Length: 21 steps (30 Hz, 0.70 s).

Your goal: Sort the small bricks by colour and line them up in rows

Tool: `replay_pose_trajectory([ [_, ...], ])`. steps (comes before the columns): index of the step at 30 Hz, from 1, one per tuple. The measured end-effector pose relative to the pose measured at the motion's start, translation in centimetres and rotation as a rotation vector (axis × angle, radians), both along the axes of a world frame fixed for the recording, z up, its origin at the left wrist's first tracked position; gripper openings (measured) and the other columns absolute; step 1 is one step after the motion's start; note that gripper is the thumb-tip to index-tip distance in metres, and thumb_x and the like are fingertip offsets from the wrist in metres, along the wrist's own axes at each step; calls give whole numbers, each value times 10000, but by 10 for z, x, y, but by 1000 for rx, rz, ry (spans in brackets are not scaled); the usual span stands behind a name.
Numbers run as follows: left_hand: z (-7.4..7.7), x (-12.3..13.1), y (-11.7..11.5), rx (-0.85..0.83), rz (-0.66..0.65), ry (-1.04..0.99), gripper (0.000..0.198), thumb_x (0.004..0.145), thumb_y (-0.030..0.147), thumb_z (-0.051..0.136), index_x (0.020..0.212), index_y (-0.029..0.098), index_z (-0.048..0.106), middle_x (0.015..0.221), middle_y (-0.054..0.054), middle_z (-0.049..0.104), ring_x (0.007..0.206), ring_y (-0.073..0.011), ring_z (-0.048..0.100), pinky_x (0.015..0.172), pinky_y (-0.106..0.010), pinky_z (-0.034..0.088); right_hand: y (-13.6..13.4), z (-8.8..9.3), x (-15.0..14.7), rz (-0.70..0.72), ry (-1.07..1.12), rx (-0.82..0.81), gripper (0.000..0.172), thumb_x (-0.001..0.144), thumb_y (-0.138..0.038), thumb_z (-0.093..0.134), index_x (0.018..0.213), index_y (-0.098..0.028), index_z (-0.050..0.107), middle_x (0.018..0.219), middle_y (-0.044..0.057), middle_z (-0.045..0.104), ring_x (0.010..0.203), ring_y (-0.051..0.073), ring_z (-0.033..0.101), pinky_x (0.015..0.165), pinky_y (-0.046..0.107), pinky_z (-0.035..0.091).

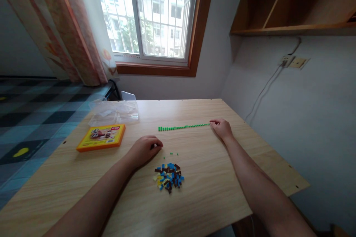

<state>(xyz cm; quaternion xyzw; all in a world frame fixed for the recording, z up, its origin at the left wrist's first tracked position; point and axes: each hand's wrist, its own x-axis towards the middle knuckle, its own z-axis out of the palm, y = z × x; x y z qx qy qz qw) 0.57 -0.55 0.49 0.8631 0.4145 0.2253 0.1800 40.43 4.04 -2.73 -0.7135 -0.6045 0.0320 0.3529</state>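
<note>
A long row of small green building bricks (180,127) runs left to right across the table. At the row's right end is my right hand (221,127), its thumb and fingers pinched on a tiny green brick. My left hand (146,149) rests on the wood with fingers curled and tips together; anything between them is hidden. Just right of it lie several loose green bricks (171,153). Nearer to me sits a mixed pile of blue, brown and yellow bricks (169,177), apart from both hands.
On the table's left side lies a yellow and orange box (101,137), with clear plastic trays (114,112) behind it. The wooden table (205,177) stands beside a checked bed (25,126). A shelf (292,29) and a plugged-in cable (261,88) are on the right wall.
</note>
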Motion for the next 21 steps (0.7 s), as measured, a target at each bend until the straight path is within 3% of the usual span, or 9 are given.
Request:
replay_pose_trajectory([
  [3, 0, 7, -3, 47, -27, 34, 181, 835, 197, 581, 820, 220, 760, 892, -43, 745, 856, -190, 665, 822, -294, 503, -5, 9, -17, 73, -3, 31, 264, 866, -300, 582, 950, -192, 808, 1019, 87, 773, 898, 215, 682, 817, 289, 508],
  [6, 1, 14, -5, 51, -17, 46, 197, 822, 161, 586, 887, 218, 763, 889, -39, 738, 834, -188, 659, 818, -300, 496, -17, 18, -50, 231, -16, 38, 198, 856, -264, 633, 936, -219, 807, 937, 54, 770, 858, 187, 678, 812, 267, 497],
  [10, 1, 18, -8, 22, -2, 23, 212, 801, 176, 618, 953, 219, 759, 829, -21, 718, 769, -172, 639, 752, -281, 486, -42, 25, -105, 606, -60, 79, 170, 884, -212, 638, 931, -225, 800, 865, 51, 744, 760, 166, 649, 745, 270, 480],
  [13, 0, 15, -8, -13, 17, -24, 208, 795, 205, 632, 966, 207, 751, 795, -13, 707, 725, -157, 621, 695, -262, 477, -59, 24, -135, 837, -92, 125, 171, 913, -190, 628, 949, -227, 791, 872, 51, 733, 821, 169, 643, 788, 282, 470],
  [16, -1, 10, -7, -44, 36, -71, 188, 780, 163, 600, 896, 185, 746, 757, -11, 702, 687, -146, 611, 664, -250, 476, -66, 20, -147, 936, -154, 139, 180, 919, -194, 626, 989, -232, 788, 885, 55, 729, 854, 184, 635, 811, 303, 466],
  [21, -3, 7, -5, -31, -21, -105, 279, 740, 55, 534, 786, 185, 777, 848, -41, 724, 769, -151, 648, 756, -264, 510, -66, 19, -147, 977, -199, 108, 221, 961, -241, 589, 1075, -212, 775, 900, 69, 725, 874, 191, 630, 814, 314, 461],
])
